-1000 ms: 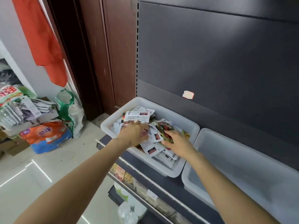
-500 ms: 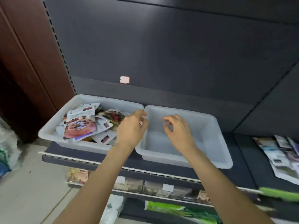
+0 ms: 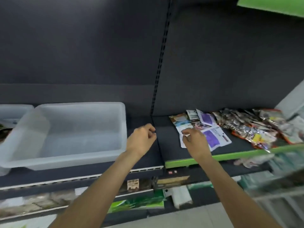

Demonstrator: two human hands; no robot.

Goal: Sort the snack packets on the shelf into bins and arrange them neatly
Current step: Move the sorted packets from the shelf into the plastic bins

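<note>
While the left hand (image 3: 141, 139) hangs loosely curled, the right hand (image 3: 195, 142) seemingly pinches a flat packet (image 3: 213, 137).

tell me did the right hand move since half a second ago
Yes. The right hand was over the empty clear bin; it is now well right of that bin, over the loose packets on the shelf.

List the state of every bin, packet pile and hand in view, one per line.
empty bin: upright on the shelf, nothing inside.
left bin: mostly out of frame, holds packets.
loose packets: unsorted heap on the shelf.
purple-and-white packet: lying flat, under the fingertips.
left hand: loosely curled, holding nothing.
right hand: reaching onto the packets.
</note>
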